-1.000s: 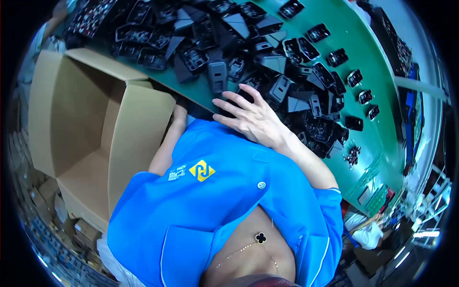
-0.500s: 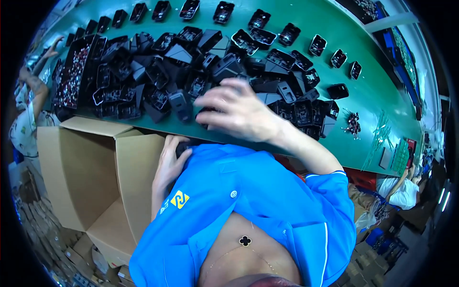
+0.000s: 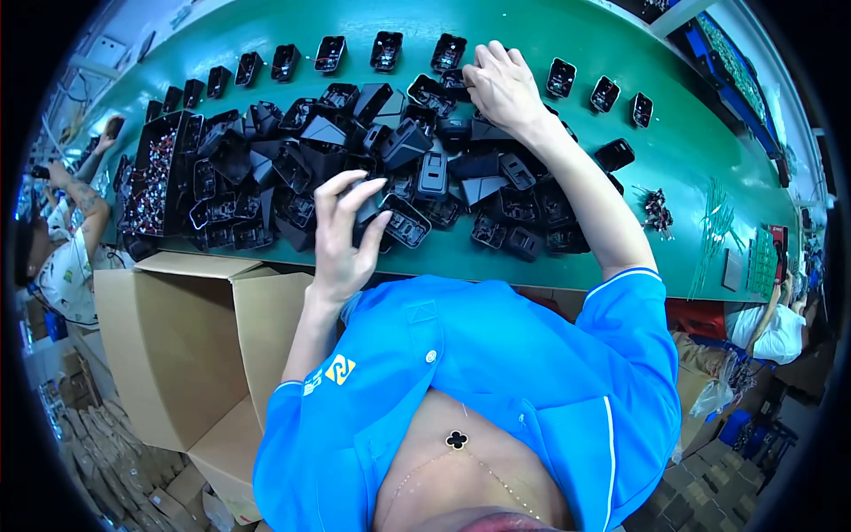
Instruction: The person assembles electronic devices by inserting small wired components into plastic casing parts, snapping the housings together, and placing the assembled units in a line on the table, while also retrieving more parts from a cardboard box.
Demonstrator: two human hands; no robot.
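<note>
My right hand reaches to the far row of black plastic housings, its fingers curled down over a spot in that row. Whatever lies under those fingers is hidden. Above the near edge of the pile, my left hand is held with thumb and fingers apart in a curve. An open black housing lies just beside its thumb tip. The heaped pile between the hands mixes open shells with wires inside and closed grey-black housings.
A black bin of small parts stands left on the green table. An open carton sits below the near edge. To the right lie small wired parts, green strips and a circuit board. Another person works at far left.
My right hand has moved from over the pile to the far row. The left has risen from the table's near edge to the pile, and its fingers are apart.
</note>
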